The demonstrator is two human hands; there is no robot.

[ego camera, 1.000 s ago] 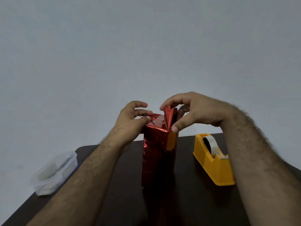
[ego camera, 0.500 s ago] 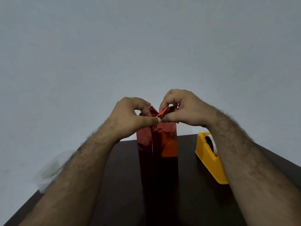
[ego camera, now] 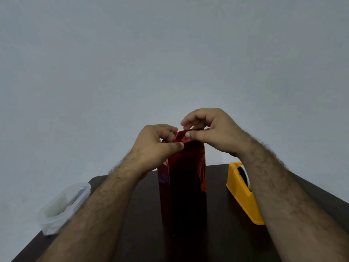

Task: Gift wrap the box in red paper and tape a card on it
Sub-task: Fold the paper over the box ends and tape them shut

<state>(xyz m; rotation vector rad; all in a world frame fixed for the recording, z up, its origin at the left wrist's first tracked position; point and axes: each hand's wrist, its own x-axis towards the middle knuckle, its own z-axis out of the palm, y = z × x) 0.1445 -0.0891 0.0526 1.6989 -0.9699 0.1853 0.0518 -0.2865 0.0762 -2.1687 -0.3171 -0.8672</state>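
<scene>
A tall box wrapped in shiny red paper [ego camera: 186, 178] stands upright in the middle of the dark table [ego camera: 143, 233]. My left hand [ego camera: 156, 142] pinches the paper at the box's top left corner, thumb pressed against the front. My right hand [ego camera: 209, 131] pinches a folded red flap at the top, thumb on the fold and fingers curled above it. The box's top face is hidden by both hands. No card is in view.
A yellow tape dispenser [ego camera: 243, 191] with a tape roll stands right of the box, partly behind my right forearm. A clear plastic container [ego camera: 62, 207] sits at the table's left edge. A plain grey wall fills the background.
The upright paper flap at the top has been folded down flatter. Both hands have come closer together on the top edge, and the box looks turned slightly.
</scene>
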